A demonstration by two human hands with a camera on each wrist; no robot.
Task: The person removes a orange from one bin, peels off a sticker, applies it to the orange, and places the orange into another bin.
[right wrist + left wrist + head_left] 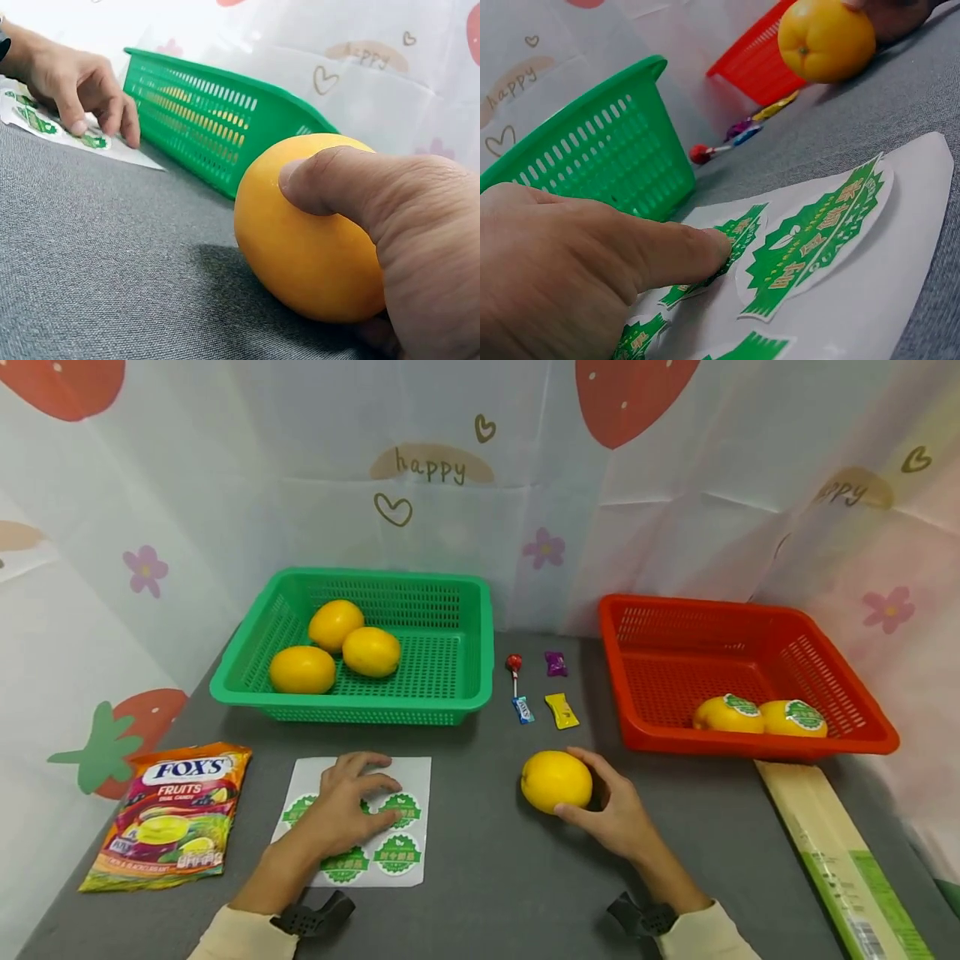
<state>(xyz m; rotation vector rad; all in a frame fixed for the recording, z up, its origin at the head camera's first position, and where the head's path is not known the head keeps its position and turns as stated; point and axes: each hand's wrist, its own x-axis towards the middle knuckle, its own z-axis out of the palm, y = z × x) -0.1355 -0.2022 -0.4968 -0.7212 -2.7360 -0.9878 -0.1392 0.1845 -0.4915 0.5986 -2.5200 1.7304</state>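
Note:
My right hand point(618, 814) grips a yellow lemon point(556, 782) from its right side, thumb in front and fingers behind, low over the grey table. In the right wrist view the thumb presses on the peel of this lemon point(307, 240). My left hand point(347, 806) is over a white sheet point(420, 777) of round green stickers, fingers spread and loosely bent. The left wrist view shows a fingertip right at one sticker point(739, 236), beside another sticker point(810, 240) whose edge stands slightly off the sheet. Part of the sheet is hidden under the hand.
A green basket point(375, 700) with 3 lemons stands behind the sheet. At the back right, a red basket point(757, 742) holds 2 stickered lemons. A lollipop point(513, 662) and wrapped candies lie between them. A candy bag point(172, 818) lies left, a long green-and-beige packet point(840, 860) right.

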